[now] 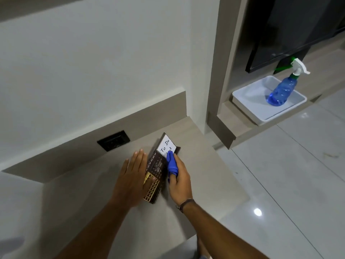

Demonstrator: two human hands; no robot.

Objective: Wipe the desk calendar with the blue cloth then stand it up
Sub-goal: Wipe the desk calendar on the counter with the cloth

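Dark brown desk calendar (158, 170) lies flat on the beige desk surface (205, 193), lower centre of the frame, a white "To Do" note (166, 145) on its upper end. Left hand (131, 179), fingers extended and close together, rests palm-down at the calendar's left edge, overlapping its gold-patterned lower part. Right hand (180, 181) grips the bunched blue cloth (172, 163), pressing it onto the calendar at the note's lower edge. Upper right: blue spray bottle (284, 88) stands tilted in a white tray (248, 107). Black wall socket (113, 140) sits left of the calendar.
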